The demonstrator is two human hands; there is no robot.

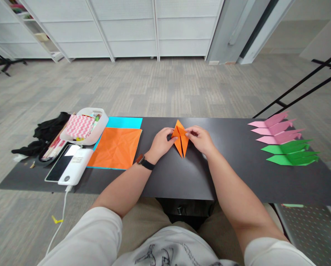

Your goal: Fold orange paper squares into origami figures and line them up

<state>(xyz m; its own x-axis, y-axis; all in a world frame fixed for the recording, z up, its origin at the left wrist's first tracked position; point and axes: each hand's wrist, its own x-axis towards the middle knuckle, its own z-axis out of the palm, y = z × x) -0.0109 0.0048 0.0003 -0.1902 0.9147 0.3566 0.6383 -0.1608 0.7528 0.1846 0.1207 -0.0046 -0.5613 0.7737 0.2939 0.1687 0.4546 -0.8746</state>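
Observation:
A half-folded orange origami piece point(181, 139) lies pointed toward me on the black table point(182, 173). My left hand point(161, 142), with a watch on its wrist, pinches the piece's left flap. My right hand point(201, 139) pinches its right flap from the other side. Both hands rest on the tabletop with fingers curled on the paper.
A creased orange sheet point(115, 147) lies on a cyan sheet point(125, 122) to the left. Further left are a white tray point(87, 127) with patterned paper, a phone point(60, 168) and a white power bank point(77, 167). Folded pink pieces point(274, 129) and green pieces point(291, 153) line the right side.

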